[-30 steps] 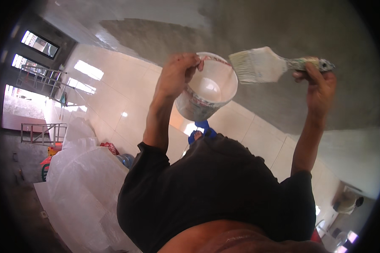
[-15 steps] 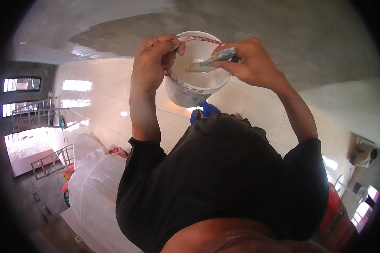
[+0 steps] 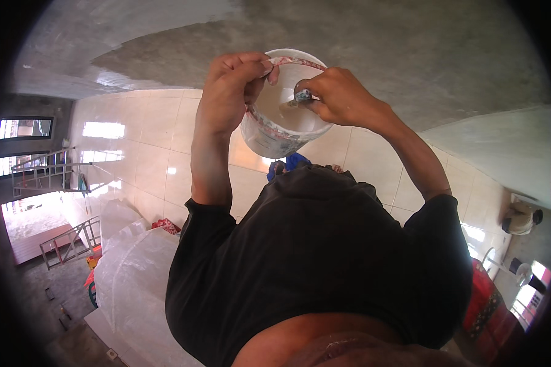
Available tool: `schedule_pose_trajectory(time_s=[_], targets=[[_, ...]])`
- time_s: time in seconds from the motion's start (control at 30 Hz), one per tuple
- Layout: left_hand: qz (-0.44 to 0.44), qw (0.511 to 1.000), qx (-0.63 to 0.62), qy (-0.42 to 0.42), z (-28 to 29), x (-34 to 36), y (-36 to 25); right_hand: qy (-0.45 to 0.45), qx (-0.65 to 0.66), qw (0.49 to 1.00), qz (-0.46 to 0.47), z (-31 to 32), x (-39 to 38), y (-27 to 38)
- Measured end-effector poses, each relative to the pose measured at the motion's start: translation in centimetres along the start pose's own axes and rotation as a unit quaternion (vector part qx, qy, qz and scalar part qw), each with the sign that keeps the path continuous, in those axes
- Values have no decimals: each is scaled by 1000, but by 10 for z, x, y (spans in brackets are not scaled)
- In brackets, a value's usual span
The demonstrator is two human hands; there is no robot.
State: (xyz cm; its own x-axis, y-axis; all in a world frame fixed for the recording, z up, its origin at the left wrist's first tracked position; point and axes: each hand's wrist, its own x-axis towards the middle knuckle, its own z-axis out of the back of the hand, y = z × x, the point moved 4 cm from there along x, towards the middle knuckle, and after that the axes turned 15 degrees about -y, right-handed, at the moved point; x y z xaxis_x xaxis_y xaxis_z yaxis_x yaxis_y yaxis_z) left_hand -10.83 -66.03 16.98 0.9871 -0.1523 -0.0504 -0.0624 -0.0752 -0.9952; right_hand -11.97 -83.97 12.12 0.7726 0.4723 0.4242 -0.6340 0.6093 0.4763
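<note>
My left hand (image 3: 226, 95) grips the near-left rim of a white plastic bucket (image 3: 272, 137) with red stains along its lip and pale liquid inside. My right hand (image 3: 340, 95) is closed round the paint-stained handle of a brush (image 3: 303, 95) that points down into the bucket; most of the brush is hidden by the hand and bucket. Both forearms come up from the black short sleeves at either side of my body.
A grey, patchy plastered wall (image 3: 349, 43) rises beyond the bucket. Pale floor tiles (image 3: 150, 159) lie below. Metal scaffolding (image 3: 37, 171), a frame (image 3: 67, 244) and translucent plastic sheeting (image 3: 134, 275) are at left. What looks like a person (image 3: 520, 223) is at far right.
My right hand has swung the brush leftward from beside the bucket into it, then turned the handle more upright. My left hand still holds the bucket.
</note>
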Motion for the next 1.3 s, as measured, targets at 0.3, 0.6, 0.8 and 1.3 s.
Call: schedule_pose_trajectory(time_s=[0.3, 0.6, 0.8, 1.3], targets=[[5, 1000, 4, -7, 2, 2, 7, -177, 38, 984, 5, 16, -12, 6], [3, 1000, 15, -5, -4, -5, 5, -245, -70, 956, 147, 19, -27, 18], [-12, 999, -5, -32, -2, -2, 10, -307, 215, 919, -124, 33, -33, 7], [-3, 999, -15, -43, 0, -3, 19, -316, 40, 947, 33, 14, -39, -9]])
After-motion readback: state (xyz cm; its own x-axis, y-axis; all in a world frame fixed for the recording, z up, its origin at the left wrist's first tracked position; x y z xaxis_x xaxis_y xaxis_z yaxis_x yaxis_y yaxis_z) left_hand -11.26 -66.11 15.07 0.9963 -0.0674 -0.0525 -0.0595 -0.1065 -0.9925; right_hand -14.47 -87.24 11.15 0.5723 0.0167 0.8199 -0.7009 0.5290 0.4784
